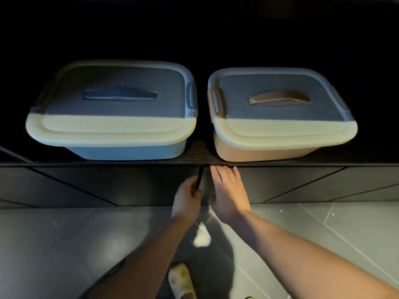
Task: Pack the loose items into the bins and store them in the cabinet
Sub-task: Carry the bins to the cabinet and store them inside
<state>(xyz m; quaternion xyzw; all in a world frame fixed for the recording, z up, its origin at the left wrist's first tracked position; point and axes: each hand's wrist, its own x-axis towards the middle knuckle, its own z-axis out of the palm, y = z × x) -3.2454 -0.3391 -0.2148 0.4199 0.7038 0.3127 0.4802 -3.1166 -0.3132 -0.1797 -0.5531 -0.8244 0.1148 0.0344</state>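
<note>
Lidded blue plastic bin (112, 108) and tan plastic bin (280, 117) sit shelved above the fingers; left hand (186, 197) apparently grips a dark door edge (199, 178), right hand (228, 190) flat, fingers straight; swing both doors evenly.

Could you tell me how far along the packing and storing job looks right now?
Nearly finished: the blue bin and the tan bin sit lidded inside the cabinet. The left hand grips a door edge; the right hand lies open. Closing the cabinet seems left.

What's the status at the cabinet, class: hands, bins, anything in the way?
Left hand grips the dark door edge; right hand open, fingers at the shelf edge. Blue bin and tan bin lidded on the shelf. Nothing blocking.
</note>
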